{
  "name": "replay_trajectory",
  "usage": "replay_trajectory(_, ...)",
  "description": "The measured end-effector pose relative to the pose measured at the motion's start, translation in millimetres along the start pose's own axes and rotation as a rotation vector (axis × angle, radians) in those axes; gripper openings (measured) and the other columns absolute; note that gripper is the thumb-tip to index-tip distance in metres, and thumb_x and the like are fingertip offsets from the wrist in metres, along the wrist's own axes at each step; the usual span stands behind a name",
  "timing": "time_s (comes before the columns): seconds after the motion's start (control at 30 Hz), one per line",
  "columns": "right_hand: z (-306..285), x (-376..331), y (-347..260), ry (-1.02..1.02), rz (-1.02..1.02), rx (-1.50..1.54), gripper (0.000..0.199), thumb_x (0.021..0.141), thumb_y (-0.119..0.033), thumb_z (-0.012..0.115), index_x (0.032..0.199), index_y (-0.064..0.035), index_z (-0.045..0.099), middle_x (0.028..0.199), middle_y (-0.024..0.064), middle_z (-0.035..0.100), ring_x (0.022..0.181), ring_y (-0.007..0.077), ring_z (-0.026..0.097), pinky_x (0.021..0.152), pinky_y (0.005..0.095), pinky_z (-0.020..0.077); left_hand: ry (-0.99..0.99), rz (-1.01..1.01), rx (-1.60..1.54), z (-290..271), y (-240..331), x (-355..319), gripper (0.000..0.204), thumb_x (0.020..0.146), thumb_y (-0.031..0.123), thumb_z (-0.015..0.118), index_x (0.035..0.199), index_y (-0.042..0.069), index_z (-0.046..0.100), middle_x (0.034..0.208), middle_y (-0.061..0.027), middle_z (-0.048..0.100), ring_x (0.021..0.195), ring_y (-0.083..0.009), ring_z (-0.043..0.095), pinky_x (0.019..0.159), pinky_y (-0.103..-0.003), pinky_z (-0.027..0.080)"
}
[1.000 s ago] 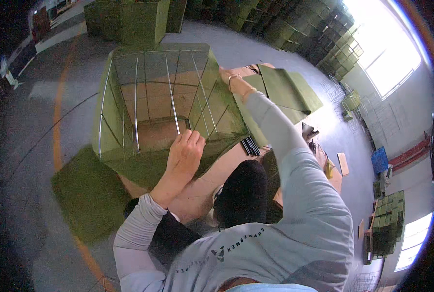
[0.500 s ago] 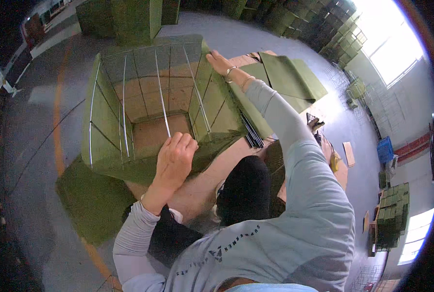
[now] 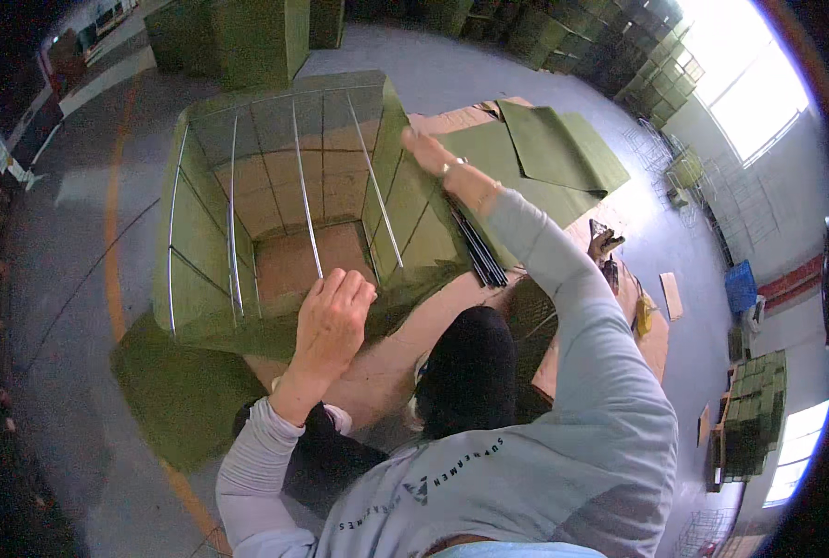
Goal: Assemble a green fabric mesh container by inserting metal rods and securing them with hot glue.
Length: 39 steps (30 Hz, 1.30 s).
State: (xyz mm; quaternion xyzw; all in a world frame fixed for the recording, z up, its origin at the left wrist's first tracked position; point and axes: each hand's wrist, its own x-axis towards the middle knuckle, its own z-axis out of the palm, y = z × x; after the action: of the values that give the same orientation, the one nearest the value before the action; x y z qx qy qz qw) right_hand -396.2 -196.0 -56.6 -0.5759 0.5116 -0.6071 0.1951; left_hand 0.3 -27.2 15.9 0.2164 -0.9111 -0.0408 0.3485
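A large box of dark green sheet over a metal wire frame (image 3: 305, 186) stands in front of me, its barred side facing up. Several silver rods run across that face, with a brown floor showing beneath them. My left hand (image 3: 332, 321) is closed over the near rim of the box, fingers bent round it beside the end of one rod. At the right side of the box, my right hand (image 3: 425, 152) lies against the outer green panel, partly smeared by motion, so its fingers are unclear.
Right of the box, flat green sheets (image 3: 549, 144) lie on cardboard beside a bundle of dark rods (image 3: 481, 251). Pliers-like tools (image 3: 605, 244) and a yellow item (image 3: 645, 314) lie farther right. A green panel (image 3: 177, 400) rests on the floor at left; green boxes (image 3: 256, 42) stand behind.
My right hand has slid down along the right side of the box toward me. The box has tilted slightly, while my left hand keeps to its near rim, a little lower.
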Motion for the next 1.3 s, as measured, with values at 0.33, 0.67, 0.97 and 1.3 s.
replay_trajectory(0.33, 121, -9, -116, -0.797, -0.288, -1.593, 0.094, 0.092, -0.058, 0.046, 0.145, 0.0103, 0.009, 0.151, 0.0316, 0.014, 0.144, 0.0366, 0.016, 0.112, 0.0472, 0.0262, -0.057, -0.071, 0.107, -14, -9, -29, 0.007, 0.08, 0.01, 0.062, 0.082, 0.005, 0.056, 0.082, -0.0071, 0.052, 0.082, -0.0244, 0.053, 0.071, -0.036, 0.045)
replay_trajectory(0.67, 117, 49, -68, -0.539, -0.024, -1.179, 0.062, 0.091, -0.047, 0.049, 0.13, 0.0022, 0.049, 0.128, 0.0217, 0.053, 0.125, 0.0415, 0.044, 0.105, 0.0452, 0.035, -0.099, -0.054, 0.083, -12, -6, -21, 0.007, 0.081, 0.01, 0.06, 0.085, 0.005, 0.059, 0.087, -0.0075, 0.055, 0.087, -0.0258, 0.055, 0.075, -0.038, 0.046)
replay_trajectory(0.97, 32, 2, -224, -0.371, -0.127, -0.336, 0.029, 0.095, -0.022, 0.049, 0.117, -0.0117, 0.065, 0.124, 0.0098, 0.062, 0.117, 0.0292, 0.057, 0.099, 0.0433, 0.0438, -0.096, -0.135, 0.068, -19, -12, -30, 0.008, 0.084, 0.01, 0.059, 0.089, 0.005, 0.061, 0.089, -0.0088, 0.056, 0.092, -0.0273, 0.056, 0.077, -0.039, 0.046)
replay_trajectory(1.3, 74, -82, -138, -0.148, 0.444, -0.18, 0.07, 0.099, -0.052, 0.037, 0.142, 0.0032, 0.036, 0.14, 0.0164, 0.046, 0.125, 0.0224, 0.044, 0.108, 0.0326, 0.0298, -0.046, -0.119, 0.107, -16, -10, -31, 0.007, 0.084, 0.011, 0.059, 0.082, 0.006, 0.056, 0.081, -0.0075, 0.051, 0.083, -0.0256, 0.053, 0.072, -0.037, 0.044)
